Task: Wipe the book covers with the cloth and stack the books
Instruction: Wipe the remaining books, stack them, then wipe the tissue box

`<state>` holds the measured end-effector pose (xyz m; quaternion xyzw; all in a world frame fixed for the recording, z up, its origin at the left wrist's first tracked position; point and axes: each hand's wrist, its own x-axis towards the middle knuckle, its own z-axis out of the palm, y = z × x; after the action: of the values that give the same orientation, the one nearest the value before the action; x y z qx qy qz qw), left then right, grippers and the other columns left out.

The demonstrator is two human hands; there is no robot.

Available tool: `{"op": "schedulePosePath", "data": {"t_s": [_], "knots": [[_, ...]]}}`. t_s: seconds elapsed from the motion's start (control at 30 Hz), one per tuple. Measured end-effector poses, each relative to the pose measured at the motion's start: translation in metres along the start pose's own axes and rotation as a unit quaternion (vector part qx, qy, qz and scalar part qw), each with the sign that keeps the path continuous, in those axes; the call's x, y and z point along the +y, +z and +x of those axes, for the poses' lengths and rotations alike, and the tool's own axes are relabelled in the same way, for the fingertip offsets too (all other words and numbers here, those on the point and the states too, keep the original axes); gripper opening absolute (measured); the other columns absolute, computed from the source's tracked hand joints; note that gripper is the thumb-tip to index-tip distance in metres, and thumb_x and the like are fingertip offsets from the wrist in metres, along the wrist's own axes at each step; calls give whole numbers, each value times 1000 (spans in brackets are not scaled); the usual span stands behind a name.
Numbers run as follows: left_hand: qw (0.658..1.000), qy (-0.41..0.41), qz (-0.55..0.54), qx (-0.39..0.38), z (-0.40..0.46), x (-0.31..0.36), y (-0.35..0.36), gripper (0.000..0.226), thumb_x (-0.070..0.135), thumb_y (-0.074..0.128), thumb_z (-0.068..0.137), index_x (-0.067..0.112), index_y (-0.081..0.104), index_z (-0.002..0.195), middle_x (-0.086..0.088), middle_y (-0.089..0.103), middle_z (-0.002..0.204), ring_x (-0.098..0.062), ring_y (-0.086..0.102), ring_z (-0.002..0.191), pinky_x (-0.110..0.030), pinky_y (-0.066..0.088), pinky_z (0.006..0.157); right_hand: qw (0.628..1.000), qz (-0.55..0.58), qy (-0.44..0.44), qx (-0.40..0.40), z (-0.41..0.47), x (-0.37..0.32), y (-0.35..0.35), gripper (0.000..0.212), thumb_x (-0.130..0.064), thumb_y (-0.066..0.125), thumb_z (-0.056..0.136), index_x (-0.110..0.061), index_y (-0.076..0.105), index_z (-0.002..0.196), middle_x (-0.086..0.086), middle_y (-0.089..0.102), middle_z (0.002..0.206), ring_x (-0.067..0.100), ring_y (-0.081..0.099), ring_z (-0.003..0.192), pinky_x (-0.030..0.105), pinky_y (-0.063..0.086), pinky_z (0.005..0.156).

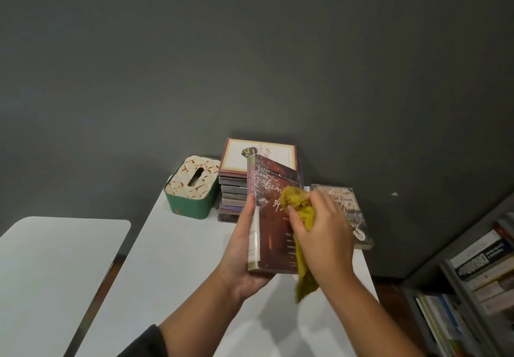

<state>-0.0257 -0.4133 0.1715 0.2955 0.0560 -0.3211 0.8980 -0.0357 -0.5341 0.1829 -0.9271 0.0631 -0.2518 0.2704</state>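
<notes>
The left hand (242, 248) has its grip closed round the spine edge of a dark red book (274, 212), held tilted above the white worktop (172, 267). The right hand (322, 234) clutches a bunched yellow cloth (297, 203) pressed to the cover — its tail hangs loose. Behind stands a stack of books (236, 189); another book (347, 209) lies flat just beside it.

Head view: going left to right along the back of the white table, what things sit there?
Green tissue box → stack of books → single paperback lying flat. The held book overlaps these, so it is left out.
</notes>
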Motion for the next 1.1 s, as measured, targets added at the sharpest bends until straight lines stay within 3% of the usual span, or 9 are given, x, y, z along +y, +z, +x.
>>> {"op": "schedulePosePath", "data": {"t_s": [0.2, 0.27, 0.37, 0.53, 0.67, 0.77, 0.87, 0.97, 1.1], "knots": [[999, 28, -28, 26, 5, 8, -8, 62, 62, 49, 84, 7, 77, 94, -13, 71, 101, -25, 70, 89, -36, 57, 81, 995, 13, -95, -17, -42, -29, -1, 25, -49, 45, 80, -28, 54, 92, -12, 58, 88, 8, 52, 79, 6, 27, 60], [999, 19, -19, 24, 6, 8, -6, 61, 62, 48, 85, 9, 77, 94, -13, 71, 103, -24, 70, 92, -37, 54, 88, 995, 22, -94, -16, -31, -23, -1, 21, -46, 50, 83, -30, 54, 95, -13, 56, 91, 7, 50, 83, 7, 28, 64], [1000, -3, 13, 14, 3, 5, -1, 60, 62, 48, 82, 12, 76, 99, -15, 69, 110, -27, 68, 97, -44, 45, 97, 999, 4, -37, -11, -1, -5, 0, 20, -40, 57, 89, -27, 56, 104, -12, 55, 98, 9, 48, 91, 20, 31, 64], [1000, -12, 13, 0, 1, 1, -1, 58, 61, 51, 77, 14, 77, 98, -16, 70, 110, -28, 69, 94, -46, 49, 94, 1000, 3, 11, 6, 9, 6, 1, 21, -42, 58, 88, -25, 57, 100, -10, 57, 96, 13, 54, 91, 22, 37, 63], [1000, -3, -5, 12, 2, 7, -3, 62, 61, 49, 83, 8, 75, 103, -15, 70, 108, -26, 69, 94, -41, 52, 91, 997, 16, -68, 13, -27, -21, -2, 17, -42, 55, 83, -29, 56, 94, -16, 53, 89, 5, 48, 83, 5, 26, 65], [1000, 4, -21, 23, 5, 7, -5, 59, 58, 54, 81, 5, 73, 101, -14, 70, 99, -25, 69, 88, -36, 55, 84, 993, 26, -111, -7, -36, -33, 0, 26, -45, 48, 81, -30, 58, 99, -14, 57, 91, 4, 48, 82, 3, 26, 64], [999, -22, 2, 26, 5, 0, -5, 59, 60, 53, 82, 8, 74, 103, -15, 69, 102, -27, 66, 94, -40, 47, 94, 996, 7, -91, 3, -10, -23, 3, 24, -43, 54, 86, -27, 59, 103, -11, 57, 95, 6, 47, 85, 7, 26, 64], [999, -38, 22, 18, 2, -7, -4, 57, 61, 52, 81, 12, 76, 97, -16, 69, 99, -29, 67, 91, -46, 46, 94, 1000, -12, -19, 7, 20, 0, 7, 24, -39, 57, 89, -23, 58, 106, -6, 57, 98, 14, 53, 91, 23, 34, 64], [999, -34, 33, 14, 2, -6, -3, 56, 61, 52, 75, 14, 78, 91, -15, 71, 100, -29, 69, 90, -49, 47, 95, 1000, 17, 12, 19, 15, 4, 9, 22, -40, 57, 89, -22, 56, 102, -7, 56, 96, 15, 54, 91, 25, 38, 67]]}}
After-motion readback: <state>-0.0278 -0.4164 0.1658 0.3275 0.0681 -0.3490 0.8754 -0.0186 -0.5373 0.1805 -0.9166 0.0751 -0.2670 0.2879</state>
